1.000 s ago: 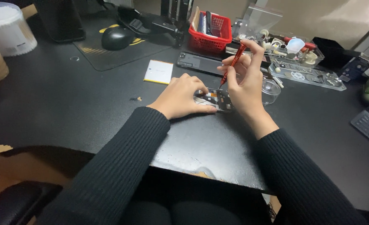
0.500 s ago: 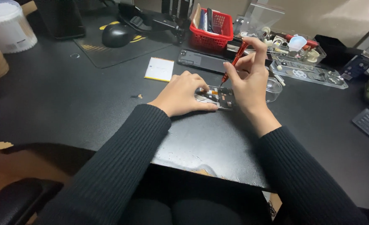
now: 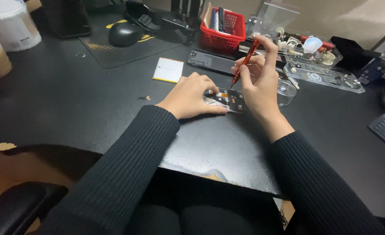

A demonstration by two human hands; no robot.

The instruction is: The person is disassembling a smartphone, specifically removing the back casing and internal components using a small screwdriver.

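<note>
Little moved since a second ago: right hand [image 3: 262, 85] lifted a touch higher, red screwdriver [image 3: 244, 62] tilted slightly more upright, left hand [image 3: 192, 95] kept in the same place. Tip of the screwdriver set down on the opened phone [image 3: 227, 99], near its upper edge. Right fingers [image 3: 268, 48] pinched together around the top of the screwdriver's red shaft, thumb and forefinger clamped on it, palm resting at the phone's right side. Left hand laid flat over the phone's left part, fingers together and pressing down, not gripping, thumb stretched along the lower edge. Phone lying flat on the black table [image 3: 70, 100], near its middle, between the two hands, circuit parts showing inside.

Just beyond the phone, a dark flat panel [image 3: 212, 62] on the table; left of that, a white and yellow rectangular piece [image 3: 168, 70]. To the right of the right hand, a small clear dish [image 3: 286, 91], touching nothing else visible. Further back, a red basket [image 3: 225, 32] holding tools, a clear tray [image 3: 327, 74] with small parts, a black mouse [image 3: 123, 34] on a dark mat [image 3: 114, 54]. At the far left, a white tub [image 3: 12, 28]. Both arms in black ribbed sleeves.
</note>
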